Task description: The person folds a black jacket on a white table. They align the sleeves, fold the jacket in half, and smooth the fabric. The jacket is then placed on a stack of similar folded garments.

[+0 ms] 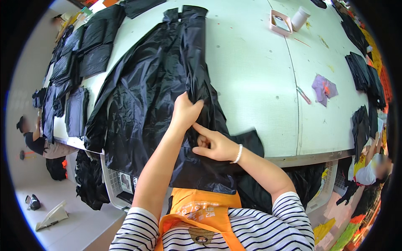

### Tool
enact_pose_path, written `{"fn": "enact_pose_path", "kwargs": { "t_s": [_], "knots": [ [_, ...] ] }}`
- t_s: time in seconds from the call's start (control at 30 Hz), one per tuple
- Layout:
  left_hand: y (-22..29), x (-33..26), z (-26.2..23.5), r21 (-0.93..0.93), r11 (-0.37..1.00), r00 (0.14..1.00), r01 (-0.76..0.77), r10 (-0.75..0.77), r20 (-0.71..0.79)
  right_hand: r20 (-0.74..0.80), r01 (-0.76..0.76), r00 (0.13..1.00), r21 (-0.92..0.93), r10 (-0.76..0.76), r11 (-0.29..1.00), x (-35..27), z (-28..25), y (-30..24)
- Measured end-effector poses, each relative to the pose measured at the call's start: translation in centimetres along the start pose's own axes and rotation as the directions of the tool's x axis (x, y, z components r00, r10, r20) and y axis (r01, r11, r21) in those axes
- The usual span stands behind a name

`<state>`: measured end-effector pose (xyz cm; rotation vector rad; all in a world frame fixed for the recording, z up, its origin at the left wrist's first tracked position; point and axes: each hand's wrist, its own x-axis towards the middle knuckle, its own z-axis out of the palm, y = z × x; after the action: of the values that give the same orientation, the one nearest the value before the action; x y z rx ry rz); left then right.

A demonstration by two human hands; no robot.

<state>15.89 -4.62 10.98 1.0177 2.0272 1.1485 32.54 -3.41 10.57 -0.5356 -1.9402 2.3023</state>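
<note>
A long, shiny black raincoat-like garment (140, 96) lies spread over the pale table, its collar at the far end and its lower edge hanging toward my body. My left hand (187, 111) is closed on the garment's front edge, pinching the black fabric partway down. Just below it and to the right, my right hand (217, 144) is curled, its fingers closed at the same edge and partly hidden by folds. One black sleeve runs down the left side, and more black cloth sticks out beyond my right wrist.
Folded black garments (98, 42) are stacked at the left. A pink tray (279, 23), a white bottle (300, 19), a small cutter (303, 95) and a purple cloth (324, 89) lie on the table (251, 75). White baskets (112, 184) stand beneath the near edge. Other people are at both sides.
</note>
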Motion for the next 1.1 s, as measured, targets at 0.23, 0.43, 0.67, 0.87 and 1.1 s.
{"fn": "enact_pose_path", "kwargs": {
  "t_s": [0.23,0.43,0.67,0.87,1.1],
  "knots": [
    [3.4,-17.6,-20.8,-0.325,0.878,0.908,-0.351,0.235,-0.347,-0.675,0.105,0.738,0.143,0.02,0.984,4.8,-5.8,9.9],
    [4.9,-38.7,-36.6,0.559,0.766,0.783,-0.318,0.544,-0.3,-0.855,0.6,0.51,0.276,-0.094,0.751,13.8,3.7,12.6],
    [1.4,-50.1,-47.9,0.899,-0.262,0.823,0.35,0.544,-0.162,-0.103,0.191,0.978,0.092,-0.181,0.977,3.6,17.7,9.8],
    [-6.8,-44.7,-52.8,0.901,-0.319,0.684,0.293,0.729,0.036,-0.191,0.224,0.931,-0.372,-0.31,0.901,-10.3,19.8,9.0],
    [-9.4,-31.4,-48.6,-0.775,0.143,-0.004,-0.615,0.983,0.184,-0.753,-0.178,0.604,-0.448,-0.263,0.876,-17.2,17.2,7.2]
  ]
}}
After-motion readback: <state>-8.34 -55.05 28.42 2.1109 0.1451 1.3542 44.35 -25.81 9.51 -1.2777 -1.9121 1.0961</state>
